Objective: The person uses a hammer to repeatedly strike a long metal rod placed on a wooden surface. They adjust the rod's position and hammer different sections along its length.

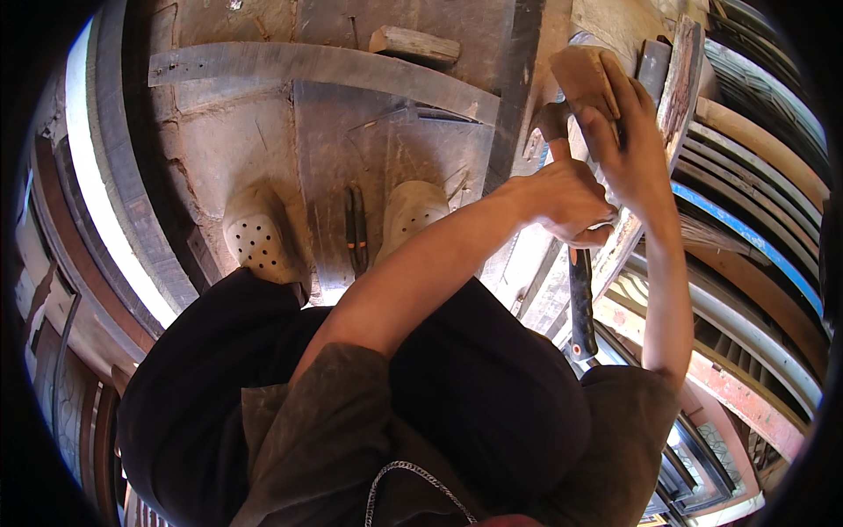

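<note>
My left hand (566, 206) is closed round the middle of a hammer (580, 294). Its dark metal head (551, 120) points away from me, and its black grip hangs below my fist toward my knee. Just beyond, my right hand (628, 140) grips a brown wooden block (587, 81), thumb on the near side and fingers along the right. The block sits right by the hammer head; whether they touch I cannot tell. Both hands are over a worn wooden frame (680, 88) to my right. My left forearm crosses in front of my body.
Pliers with dark handles (355, 230) lie between my light clogs (256, 233). A long grey plank (325, 68) crosses the floor ahead, a short wood offcut (414, 45) touching it. Boards and frames, one with a blue edge (746, 237), are stacked at right. More frames lean at left.
</note>
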The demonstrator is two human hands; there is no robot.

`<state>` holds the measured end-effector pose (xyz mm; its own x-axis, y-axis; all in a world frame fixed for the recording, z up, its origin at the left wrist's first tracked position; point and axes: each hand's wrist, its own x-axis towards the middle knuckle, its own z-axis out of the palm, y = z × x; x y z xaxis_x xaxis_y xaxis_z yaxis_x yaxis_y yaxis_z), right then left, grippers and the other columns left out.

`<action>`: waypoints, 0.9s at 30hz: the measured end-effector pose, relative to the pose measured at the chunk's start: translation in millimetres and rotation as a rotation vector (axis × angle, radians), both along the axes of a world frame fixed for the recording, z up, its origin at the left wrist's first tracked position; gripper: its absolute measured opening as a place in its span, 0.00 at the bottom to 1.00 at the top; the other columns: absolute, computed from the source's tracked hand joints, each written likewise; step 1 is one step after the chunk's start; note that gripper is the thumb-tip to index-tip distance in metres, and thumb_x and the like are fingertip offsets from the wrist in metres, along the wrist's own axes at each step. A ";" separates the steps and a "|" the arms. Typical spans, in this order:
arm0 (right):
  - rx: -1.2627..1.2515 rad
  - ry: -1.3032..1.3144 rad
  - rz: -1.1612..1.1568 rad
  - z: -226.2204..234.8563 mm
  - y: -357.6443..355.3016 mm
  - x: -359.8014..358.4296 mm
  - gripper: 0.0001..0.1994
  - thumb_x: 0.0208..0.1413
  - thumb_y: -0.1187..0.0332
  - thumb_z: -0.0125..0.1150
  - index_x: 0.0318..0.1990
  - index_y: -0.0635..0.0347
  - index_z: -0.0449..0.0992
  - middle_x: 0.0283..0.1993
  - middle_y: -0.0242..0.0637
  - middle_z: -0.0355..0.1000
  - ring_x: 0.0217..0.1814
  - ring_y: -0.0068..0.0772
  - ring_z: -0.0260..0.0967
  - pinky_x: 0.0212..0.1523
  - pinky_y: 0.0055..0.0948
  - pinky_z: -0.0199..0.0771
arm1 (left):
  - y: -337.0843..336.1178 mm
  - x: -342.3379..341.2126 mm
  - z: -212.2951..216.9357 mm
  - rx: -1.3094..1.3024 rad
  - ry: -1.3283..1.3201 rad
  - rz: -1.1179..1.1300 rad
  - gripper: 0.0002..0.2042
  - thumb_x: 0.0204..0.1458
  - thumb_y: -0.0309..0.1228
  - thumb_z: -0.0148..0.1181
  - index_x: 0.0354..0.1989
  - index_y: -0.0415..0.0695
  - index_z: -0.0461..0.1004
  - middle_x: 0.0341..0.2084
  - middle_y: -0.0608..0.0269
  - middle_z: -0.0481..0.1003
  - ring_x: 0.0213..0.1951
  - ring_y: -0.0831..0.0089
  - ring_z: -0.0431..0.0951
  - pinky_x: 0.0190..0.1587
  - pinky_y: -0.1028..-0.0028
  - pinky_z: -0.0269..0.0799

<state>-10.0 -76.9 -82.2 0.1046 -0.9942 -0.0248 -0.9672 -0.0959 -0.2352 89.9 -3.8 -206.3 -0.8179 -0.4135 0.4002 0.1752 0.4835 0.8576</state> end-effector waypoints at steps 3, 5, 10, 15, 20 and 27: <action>0.296 -0.025 0.081 19.4 -2.0 10.8 0.25 0.60 0.55 0.58 0.60 0.58 0.68 0.46 0.46 0.72 0.41 0.32 0.71 0.47 0.30 0.71 | -6.4 10.3 4.7 0.034 -0.102 -0.065 0.14 0.49 0.44 0.53 0.24 0.47 0.75 0.12 0.54 0.72 0.19 0.51 0.75 0.26 0.54 0.69; 0.090 -0.140 -0.172 40.5 -13.3 15.5 0.24 0.62 0.53 0.57 0.59 0.60 0.69 0.40 0.40 0.74 0.43 0.25 0.71 0.44 0.28 0.72 | -11.2 7.7 4.6 -0.001 -0.129 -0.066 0.14 0.49 0.44 0.53 0.23 0.47 0.75 0.12 0.55 0.72 0.19 0.51 0.75 0.25 0.54 0.69; 0.144 0.218 0.155 -18.2 30.1 11.2 0.28 0.58 0.56 0.59 0.64 0.56 0.62 0.52 0.56 0.68 0.50 0.49 0.71 0.50 0.40 0.71 | 4.0 0.2 -1.4 0.018 0.137 0.078 0.13 0.49 0.42 0.52 0.22 0.47 0.75 0.11 0.55 0.72 0.19 0.51 0.75 0.25 0.53 0.68; 0.402 -0.104 -0.128 25.6 -1.2 9.2 0.28 0.61 0.52 0.57 0.64 0.56 0.64 0.56 0.48 0.70 0.56 0.39 0.69 0.58 0.35 0.67 | -3.2 9.3 2.5 -0.033 -0.057 -0.002 0.12 0.47 0.42 0.53 0.21 0.48 0.75 0.10 0.55 0.70 0.18 0.52 0.74 0.23 0.56 0.67; 0.265 -0.081 0.089 -19.1 24.1 -19.6 0.26 0.61 0.55 0.57 0.62 0.57 0.66 0.53 0.47 0.71 0.53 0.35 0.69 0.58 0.34 0.66 | 1.3 2.6 5.2 -0.003 0.021 0.007 0.13 0.46 0.41 0.52 0.18 0.47 0.73 0.09 0.54 0.69 0.16 0.52 0.73 0.21 0.57 0.66; 0.054 -0.374 -0.332 18.7 -5.0 4.1 0.27 0.62 0.54 0.56 0.64 0.56 0.64 0.58 0.46 0.70 0.54 0.34 0.71 0.55 0.30 0.70 | 2.1 9.4 2.3 0.034 0.002 0.008 0.12 0.45 0.40 0.52 0.17 0.47 0.71 0.09 0.55 0.69 0.16 0.51 0.72 0.21 0.56 0.66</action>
<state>-5.9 -82.0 -63.5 -0.2052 -0.9738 -0.0983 -0.7919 0.2242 -0.5680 99.2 -1.7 -204.0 -0.8137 -0.4336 0.3872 0.1729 0.4554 0.8733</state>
